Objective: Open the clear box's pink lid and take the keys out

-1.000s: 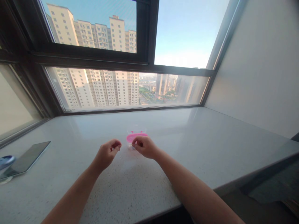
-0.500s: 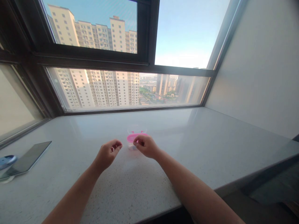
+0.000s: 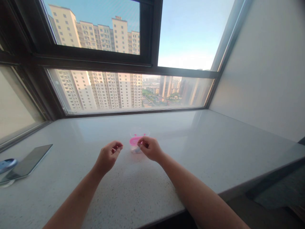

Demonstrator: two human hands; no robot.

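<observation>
A small clear plastic box with a pink oval rim (image 3: 133, 141) stands in the middle of the white counter. Its transparent lid seems tilted up at the back, above two pink hinge tabs. Inside its see-through lower part some pale and dark contents show, too small to name. My left hand (image 3: 108, 157) hovers to the left of the box, thumb and fingers pinched together. In front of the rim's right side, my right hand (image 3: 151, 148) is also closed in a pinch and partly hides the box. What either pinch holds, if anything, cannot be made out.
On the left of the speckled counter (image 3: 133, 194) lies a dark flat tablet-like panel (image 3: 30, 162), with a bluish round object (image 3: 8, 165) beside it. A dark-framed window (image 3: 133, 112) closes off the back; a pale wall (image 3: 262, 79) rises at the right.
My two pinched hands have drawn slightly apart: the left a little to the left and up, the right a little to the right. More of the box's lower part shows now.
</observation>
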